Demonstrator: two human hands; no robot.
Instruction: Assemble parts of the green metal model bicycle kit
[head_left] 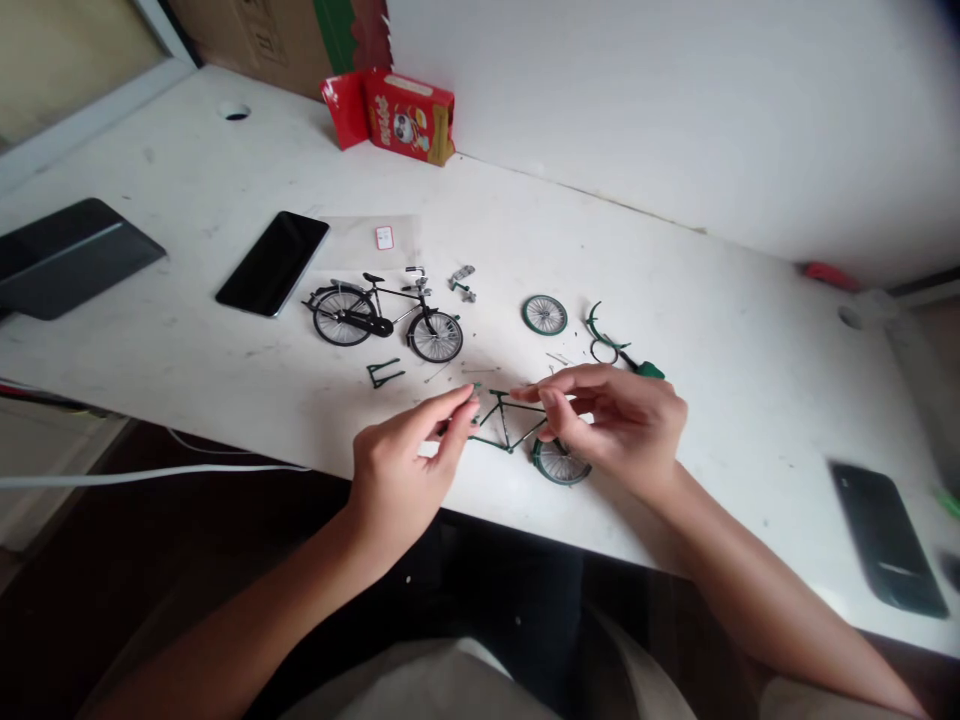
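A green model bicycle frame (pixel 504 425) is between my hands, with one spoked wheel (pixel 559 465) at its front end. My left hand (pixel 405 460) is closed in a pinch at the frame's rear end. A tiny green part (pixel 477 387) shows at those fingertips, too small to name. My right hand (pixel 619 425) is closed around the front of the frame, above the wheel, and hides that end. Just beyond my hands stands a complete black model bicycle (pixel 382 320). A loose green-rimmed wheel (pixel 544 315) lies on the table past my right hand.
On the white table (pixel 712 330) lie a green forked piece (pixel 385 373), curved green parts (pixel 606 335), thin rods and small grey pieces (pixel 463 280). A black phone (pixel 274 262) rests left on a clear bag (pixel 375 240). Farther out are a red box (pixel 411 115) and a dark phone-shaped object (pixel 889 538).
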